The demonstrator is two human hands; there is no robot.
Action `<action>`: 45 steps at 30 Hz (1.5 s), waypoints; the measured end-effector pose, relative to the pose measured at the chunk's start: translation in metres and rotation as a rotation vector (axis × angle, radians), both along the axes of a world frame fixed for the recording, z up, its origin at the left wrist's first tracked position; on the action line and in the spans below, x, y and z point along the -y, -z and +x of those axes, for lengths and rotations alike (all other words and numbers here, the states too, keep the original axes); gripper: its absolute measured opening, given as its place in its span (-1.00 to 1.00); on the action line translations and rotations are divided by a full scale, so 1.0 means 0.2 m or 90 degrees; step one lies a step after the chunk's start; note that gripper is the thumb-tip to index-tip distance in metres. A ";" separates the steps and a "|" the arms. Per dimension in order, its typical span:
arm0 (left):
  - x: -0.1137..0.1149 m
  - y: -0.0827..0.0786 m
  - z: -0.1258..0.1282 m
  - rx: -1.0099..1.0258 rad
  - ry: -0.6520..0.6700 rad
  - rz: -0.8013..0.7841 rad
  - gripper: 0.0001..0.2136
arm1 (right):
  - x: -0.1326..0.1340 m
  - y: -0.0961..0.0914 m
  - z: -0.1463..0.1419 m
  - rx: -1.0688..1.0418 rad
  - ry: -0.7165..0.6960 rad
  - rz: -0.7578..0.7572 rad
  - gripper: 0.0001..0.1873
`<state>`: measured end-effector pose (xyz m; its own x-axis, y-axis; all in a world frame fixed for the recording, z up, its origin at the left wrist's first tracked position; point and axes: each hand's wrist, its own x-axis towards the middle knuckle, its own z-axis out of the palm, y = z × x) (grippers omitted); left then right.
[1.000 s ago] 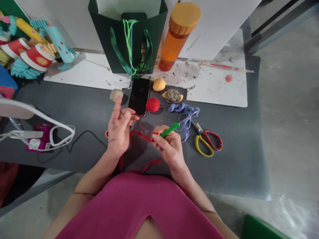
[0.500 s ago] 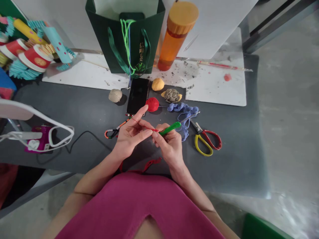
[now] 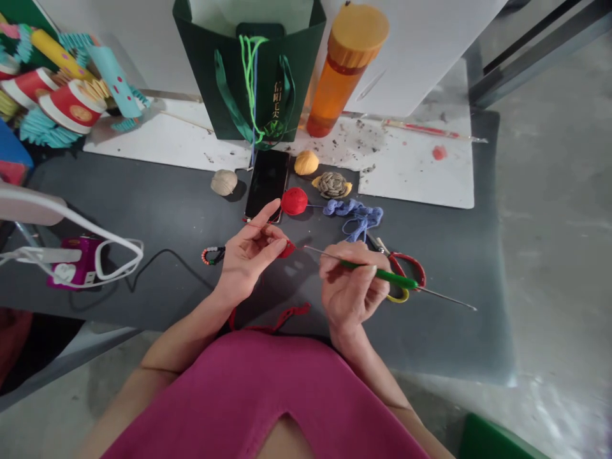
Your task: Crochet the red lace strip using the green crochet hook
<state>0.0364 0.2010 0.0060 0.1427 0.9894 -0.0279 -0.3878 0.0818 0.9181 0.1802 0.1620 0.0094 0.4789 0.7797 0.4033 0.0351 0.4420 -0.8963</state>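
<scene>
Dark grey table (image 3: 440, 331) carries a black smartphone (image 3: 266, 185) and a red yarn ball (image 3: 294, 201), both lying just beyond the hands. A small piece of red crochet (image 3: 287, 249) is pinched at the fingertips of the left hand (image 3: 248, 255), near the yarn ball and above the table. A green-handled crochet hook (image 3: 382, 275) is grasped in the curled fingers of the right hand (image 3: 354, 280), its shaft held level above red-and-yellow-handled scissors (image 3: 400, 275), which are partly hidden.
</scene>
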 end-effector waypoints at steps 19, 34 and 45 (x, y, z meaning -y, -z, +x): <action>0.01 -0.01 -0.01 -0.011 0.029 -0.015 -0.50 | 0.04 0.01 0.02 0.048 -0.119 -0.087 -0.69; 0.01 -0.02 -0.01 -0.025 0.038 -0.025 -0.50 | 0.04 0.01 0.02 0.031 -0.132 -0.059 -0.74; 0.01 -0.02 0.00 0.058 0.089 -0.083 -0.49 | 0.02 0.05 0.02 0.092 -0.109 -0.020 -0.82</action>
